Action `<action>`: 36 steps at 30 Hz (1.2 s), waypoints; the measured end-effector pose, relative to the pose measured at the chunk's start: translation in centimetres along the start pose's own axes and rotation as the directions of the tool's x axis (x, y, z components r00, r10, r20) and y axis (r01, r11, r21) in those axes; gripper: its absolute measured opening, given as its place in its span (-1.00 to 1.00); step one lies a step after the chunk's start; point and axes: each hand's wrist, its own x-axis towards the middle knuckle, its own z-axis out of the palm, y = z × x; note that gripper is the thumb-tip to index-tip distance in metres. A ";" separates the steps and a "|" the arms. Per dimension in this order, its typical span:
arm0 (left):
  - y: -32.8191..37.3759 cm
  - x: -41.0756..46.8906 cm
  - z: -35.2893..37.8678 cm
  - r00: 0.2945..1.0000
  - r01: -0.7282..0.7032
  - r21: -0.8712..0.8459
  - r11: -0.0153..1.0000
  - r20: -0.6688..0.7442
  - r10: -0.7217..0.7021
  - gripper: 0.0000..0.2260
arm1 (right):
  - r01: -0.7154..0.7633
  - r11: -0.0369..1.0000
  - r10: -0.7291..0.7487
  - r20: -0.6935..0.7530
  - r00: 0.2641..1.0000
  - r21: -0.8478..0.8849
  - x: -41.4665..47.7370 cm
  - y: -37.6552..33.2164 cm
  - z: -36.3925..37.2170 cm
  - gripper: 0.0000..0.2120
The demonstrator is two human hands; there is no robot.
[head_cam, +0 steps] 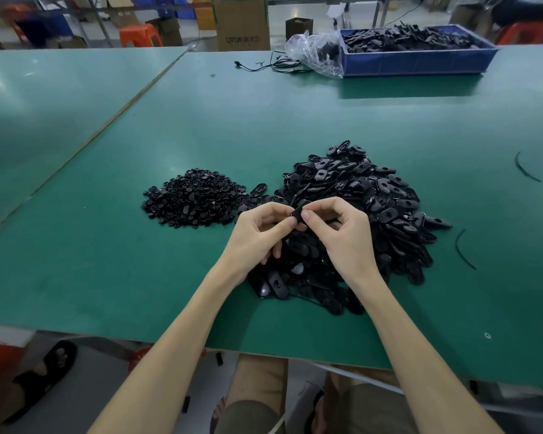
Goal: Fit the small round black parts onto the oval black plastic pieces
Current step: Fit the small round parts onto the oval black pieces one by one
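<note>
A heap of small round black parts [190,198] lies on the green table [107,261], left of centre. To its right spreads a bigger heap of oval black plastic pieces [370,198]. Above the near side of that heap, my left hand [257,236] and my right hand [345,233] meet. Together they pinch one oval black piece [298,213] between thumbs and fingertips. Whether a round part sits on it is hidden by my fingers.
A blue bin [417,57] full of black pieces stands at the far right, with a crumpled clear plastic bag [317,54] and a thin black cable [264,65] beside it. Two black strips [525,169] lie at the right. Cardboard boxes and an orange stool stand behind the table.
</note>
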 end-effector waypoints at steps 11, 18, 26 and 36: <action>0.2 0.0 0.2 1.000 0.007 0.016 1.000 -0.028 -0.007 -0.91 | 0.062 0.992 -0.064 -0.018 0.998 -0.109 -0.1 -0.4 0.4 -0.86; 0.0 0.1 0.2 0.997 0.027 -0.009 1.000 -0.078 -0.028 -0.89 | 0.130 0.975 -0.121 0.056 0.991 -0.179 -0.2 -0.2 0.6 -0.79; -0.1 0.2 0.2 0.995 0.044 -0.087 0.995 -0.090 -0.052 -0.84 | 0.077 0.988 -0.071 0.047 0.996 -0.135 -0.2 -0.4 0.6 -0.71; 0.0 0.2 0.1 1.000 0.010 -0.064 0.998 -0.027 -0.012 -0.91 | 0.002 0.996 0.004 0.067 0.998 -0.092 -0.2 -0.3 0.2 -0.91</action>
